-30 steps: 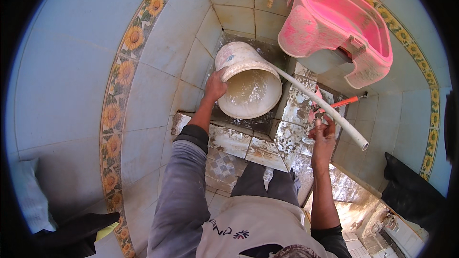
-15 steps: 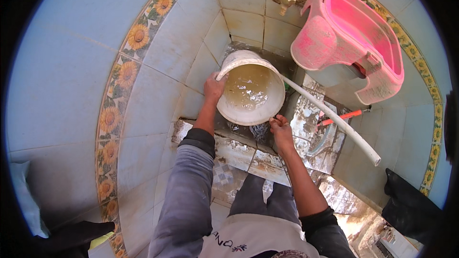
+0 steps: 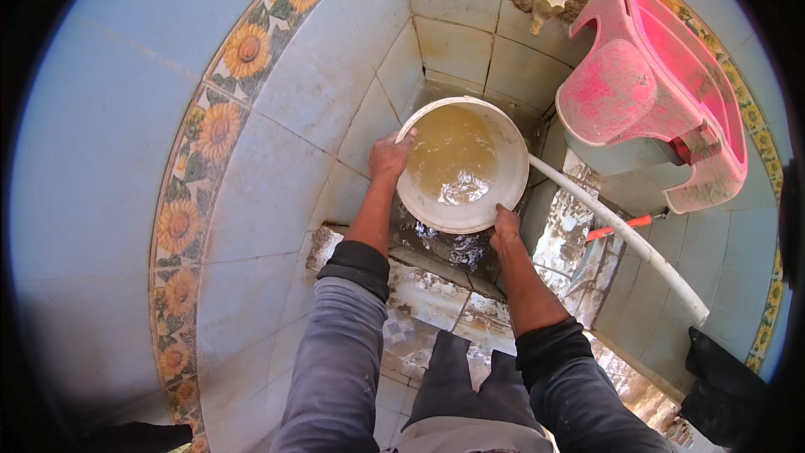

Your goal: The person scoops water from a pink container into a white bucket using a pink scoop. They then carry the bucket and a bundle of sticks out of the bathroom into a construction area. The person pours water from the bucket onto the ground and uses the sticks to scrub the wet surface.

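Note:
A white bucket (image 3: 503, 176) holding murky brown water sits in the middle of the view, tilted toward me over a wet tiled step. My left hand (image 3: 388, 156) grips its left rim. My right hand (image 3: 506, 229) holds the near right rim from below. Water glistens on the tiles (image 3: 449, 245) just beneath the bucket.
A pink plastic basin (image 3: 662, 92) leans at the upper right. A white pipe (image 3: 620, 239) runs from behind the bucket toward the lower right, with an orange-handled tool (image 3: 619, 226) beside it. A tap (image 3: 547, 2) sticks out of the far wall. Light blue tiles with a sunflower border (image 3: 210, 130) cover the left wall.
My right hand left the pipe area and came to the bucket's near rim. The bucket has turned more upright, showing more brown water, and the view has drawn closer.

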